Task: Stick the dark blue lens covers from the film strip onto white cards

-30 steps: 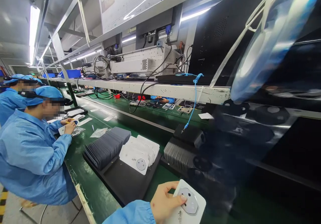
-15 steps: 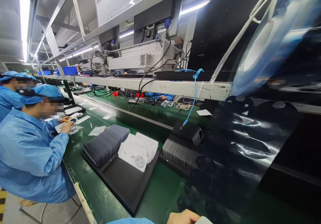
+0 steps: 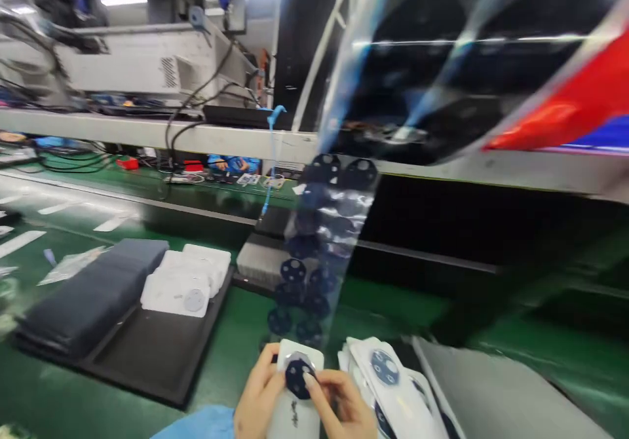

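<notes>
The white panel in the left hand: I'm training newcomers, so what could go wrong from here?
The dark disc touched by the right hand might end up off-centre; grey shows along its upper edge on the white panel. The hanging strip of dark discs, seen just beyond the panel, could brush it. The overlapping pile of panels beside the right hand might slide if bumped.

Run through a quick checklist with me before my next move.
1. White panel supported: ok, the left hand holds its left side.
2. Right hand at the dark disc: ok, one digit touches it.
3. Grey patch fully covered: not ok, some shows above the disc.
4. Disc firmly stuck down: cannot tell from this view.
5. Right hand apart from the panel pile: cannot tell, they meet in the picture.
</notes>
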`<state>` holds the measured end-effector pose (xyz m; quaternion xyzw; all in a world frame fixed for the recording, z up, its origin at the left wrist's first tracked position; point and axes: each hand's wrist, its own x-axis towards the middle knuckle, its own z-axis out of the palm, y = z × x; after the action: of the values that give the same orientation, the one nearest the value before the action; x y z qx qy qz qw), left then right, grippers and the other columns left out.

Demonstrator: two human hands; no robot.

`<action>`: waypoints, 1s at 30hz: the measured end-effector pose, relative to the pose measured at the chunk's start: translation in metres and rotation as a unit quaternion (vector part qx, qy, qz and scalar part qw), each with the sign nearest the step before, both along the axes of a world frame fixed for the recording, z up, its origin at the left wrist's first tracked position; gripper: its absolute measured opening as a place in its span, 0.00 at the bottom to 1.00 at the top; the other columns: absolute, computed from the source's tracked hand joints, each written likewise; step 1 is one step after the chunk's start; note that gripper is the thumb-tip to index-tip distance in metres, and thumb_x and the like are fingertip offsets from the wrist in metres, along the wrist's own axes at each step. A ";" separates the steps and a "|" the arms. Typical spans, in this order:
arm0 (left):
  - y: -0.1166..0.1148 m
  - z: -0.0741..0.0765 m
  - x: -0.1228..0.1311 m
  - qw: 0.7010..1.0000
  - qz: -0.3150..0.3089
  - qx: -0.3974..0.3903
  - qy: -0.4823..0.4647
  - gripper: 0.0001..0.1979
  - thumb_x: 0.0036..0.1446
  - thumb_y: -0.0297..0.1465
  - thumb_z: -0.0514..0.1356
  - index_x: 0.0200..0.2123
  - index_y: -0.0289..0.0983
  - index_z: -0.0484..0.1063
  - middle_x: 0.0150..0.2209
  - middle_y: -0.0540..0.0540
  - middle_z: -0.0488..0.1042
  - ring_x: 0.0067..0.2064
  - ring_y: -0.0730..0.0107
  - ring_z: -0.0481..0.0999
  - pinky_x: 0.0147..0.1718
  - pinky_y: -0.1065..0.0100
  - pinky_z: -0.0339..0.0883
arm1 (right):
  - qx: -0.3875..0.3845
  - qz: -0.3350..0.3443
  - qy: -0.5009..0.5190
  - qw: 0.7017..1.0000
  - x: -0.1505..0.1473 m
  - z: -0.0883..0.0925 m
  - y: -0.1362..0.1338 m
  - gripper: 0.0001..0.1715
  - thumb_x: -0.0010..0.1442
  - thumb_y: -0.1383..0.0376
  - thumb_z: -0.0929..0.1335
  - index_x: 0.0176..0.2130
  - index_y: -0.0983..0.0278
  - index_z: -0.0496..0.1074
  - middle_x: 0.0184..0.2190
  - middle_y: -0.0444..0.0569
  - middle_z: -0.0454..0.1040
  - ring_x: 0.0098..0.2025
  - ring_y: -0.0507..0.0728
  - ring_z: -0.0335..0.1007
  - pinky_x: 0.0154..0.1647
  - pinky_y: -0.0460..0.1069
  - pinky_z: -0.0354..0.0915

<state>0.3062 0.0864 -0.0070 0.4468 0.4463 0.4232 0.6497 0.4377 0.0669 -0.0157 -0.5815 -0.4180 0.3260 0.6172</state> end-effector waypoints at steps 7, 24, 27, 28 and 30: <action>0.000 0.001 -0.004 0.999 -0.027 0.017 0.030 0.22 0.60 0.44 0.57 0.52 0.38 0.64 0.38 0.47 0.79 0.39 0.63 0.74 0.39 0.70 0.63 | -0.011 0.000 0.026 1.000 0.003 0.004 0.001 0.21 0.48 0.48 0.74 0.26 0.63 0.72 0.21 0.43 0.68 0.24 0.53 0.61 0.27 0.47 0.62; 0.000 0.013 -0.003 0.995 -0.055 0.056 0.059 0.19 0.62 0.38 0.53 0.54 0.37 0.66 0.50 0.45 0.75 0.47 0.59 0.73 0.44 0.68 0.62 | -0.026 0.067 -0.042 0.996 0.017 -0.006 0.003 0.15 0.54 0.55 0.72 0.27 0.63 0.71 0.21 0.43 0.67 0.24 0.52 0.61 0.28 0.47 0.63; 0.000 0.013 -0.003 0.994 -0.072 0.065 0.050 0.20 0.64 0.37 0.51 0.56 0.37 0.64 0.46 0.45 0.77 0.45 0.61 0.74 0.42 0.69 0.63 | -0.021 0.068 -0.042 0.997 0.018 -0.006 0.003 0.14 0.53 0.55 0.73 0.27 0.63 0.72 0.22 0.43 0.67 0.24 0.52 0.61 0.28 0.47 0.63; 0.000 0.012 -0.003 0.994 -0.074 0.070 0.047 0.20 0.64 0.37 0.51 0.57 0.37 0.64 0.46 0.45 0.78 0.45 0.61 0.74 0.42 0.69 0.63 | -0.022 0.070 -0.041 0.996 0.018 -0.005 0.004 0.14 0.53 0.55 0.73 0.28 0.63 0.72 0.22 0.43 0.68 0.24 0.52 0.61 0.28 0.47 0.63; 0.001 0.009 -0.004 0.993 -0.073 0.082 0.044 0.19 0.64 0.36 0.51 0.57 0.38 0.65 0.48 0.45 0.77 0.46 0.61 0.74 0.44 0.69 0.63 | -0.026 0.070 -0.037 0.996 0.018 -0.004 0.004 0.14 0.53 0.55 0.73 0.28 0.63 0.72 0.22 0.43 0.69 0.25 0.52 0.61 0.28 0.47 0.63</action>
<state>0.3024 0.0870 0.0021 0.5480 0.4046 0.3902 0.6195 0.4558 0.0711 -0.0192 -0.5780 -0.4722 0.3571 0.5616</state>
